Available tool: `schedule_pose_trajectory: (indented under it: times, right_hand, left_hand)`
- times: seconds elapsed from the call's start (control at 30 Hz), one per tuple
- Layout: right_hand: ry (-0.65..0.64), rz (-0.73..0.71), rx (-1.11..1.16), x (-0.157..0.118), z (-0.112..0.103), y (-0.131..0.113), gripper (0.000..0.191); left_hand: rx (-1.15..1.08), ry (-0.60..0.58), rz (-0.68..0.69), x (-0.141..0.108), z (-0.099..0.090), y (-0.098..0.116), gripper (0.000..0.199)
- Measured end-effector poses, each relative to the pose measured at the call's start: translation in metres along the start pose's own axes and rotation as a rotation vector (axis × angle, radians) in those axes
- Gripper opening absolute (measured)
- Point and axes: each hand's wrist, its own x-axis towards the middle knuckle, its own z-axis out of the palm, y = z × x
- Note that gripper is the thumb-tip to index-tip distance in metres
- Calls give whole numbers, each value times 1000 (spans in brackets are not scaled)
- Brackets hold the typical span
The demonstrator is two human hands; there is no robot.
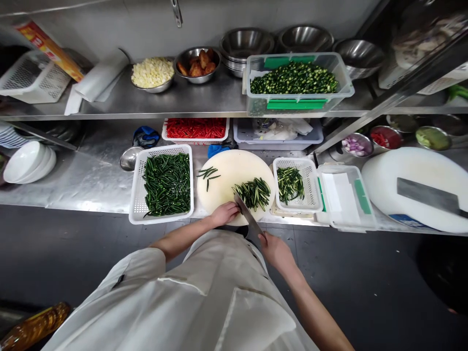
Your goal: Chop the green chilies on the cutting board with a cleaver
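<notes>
My right hand [276,249] is wrapped round the handle of a knife [248,215], its blade slanting up to the left over the round white cutting board [223,192]. Beside the blade, on the board's lower edge, my left hand [225,213] has its fingers curled together; what they hold, if anything, is too small to tell. A pile of cut green chillies [254,193] lies on the board's right half, and a few whole ones [208,173] at its upper left. Whole green chillies fill a white basket [137,195] on the left; cut ones lie in a smaller basket [312,183] on the right.
Behind the board stand a basket of red chillies [195,128] and a grey-blue tray [280,142]. A lidded-type plastic box [345,195] and another board with a cleaver [427,193] are at right. Above runs a steel shelf [204,105] with bowls and a green-filled box.
</notes>
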Motion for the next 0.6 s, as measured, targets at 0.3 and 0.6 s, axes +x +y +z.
schedule_pose_trajectory:
  times: [0.3, 0.6]
  right_hand:
    - [-17, -17, 11, 1, 0, 11, 40]
    - [-24, -58, 89, 38, 18, 10, 37]
  left_hand:
    - [16, 13, 31, 3, 6, 1, 27]
    - [10, -4, 14, 4, 7, 4, 28]
